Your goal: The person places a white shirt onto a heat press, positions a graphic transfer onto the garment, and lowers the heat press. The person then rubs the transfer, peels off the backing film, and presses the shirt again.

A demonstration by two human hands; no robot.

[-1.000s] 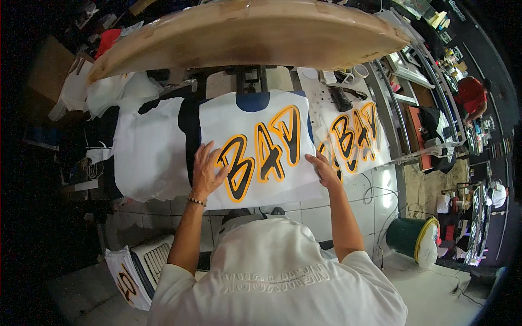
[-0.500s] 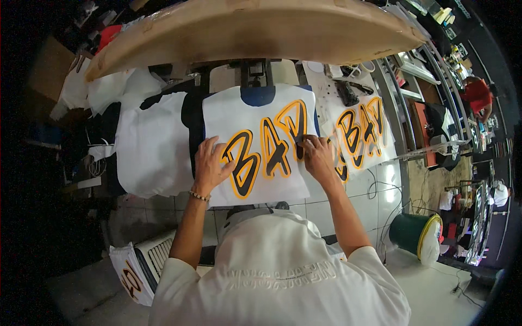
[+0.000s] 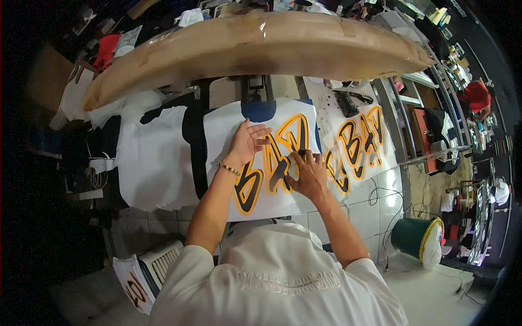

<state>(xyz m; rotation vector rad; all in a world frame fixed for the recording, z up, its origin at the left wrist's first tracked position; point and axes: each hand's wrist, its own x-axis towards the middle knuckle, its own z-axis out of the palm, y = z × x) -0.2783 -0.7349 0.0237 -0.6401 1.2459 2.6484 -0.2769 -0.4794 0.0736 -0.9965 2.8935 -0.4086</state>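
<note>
A white garment panel (image 3: pixel 220 163) printed with large black lettering outlined in orange lies over a navy piece (image 3: pixel 256 110). My left hand (image 3: pixel 244 142) is above the panel's upper left, palm turned sideways with fingers apart, holding nothing; whether its edge touches the fabric I cannot tell. My right hand (image 3: pixel 309 176) rests fingers spread on the lettering's right part. A similar printed sheet (image 3: pixel 356 146) lies to the right. A plain white sheet (image 3: pixel 155 157) lies to the left on black fabric.
A large tan padded platen (image 3: pixel 293 49) spans behind the sheets. A metal rack (image 3: pixel 408 119) stands right; beyond is another person in red (image 3: pixel 474 98). A green bucket (image 3: pixel 408 239) and cables are on the floor right; a white slatted seat (image 3: pixel 160 263) with printed sheets is lower left.
My left hand has lifted from the panel's left edge, moved up and rightward and turned its palm. My right hand has shifted from the right edge onto the lettering, fingers spreading.
</note>
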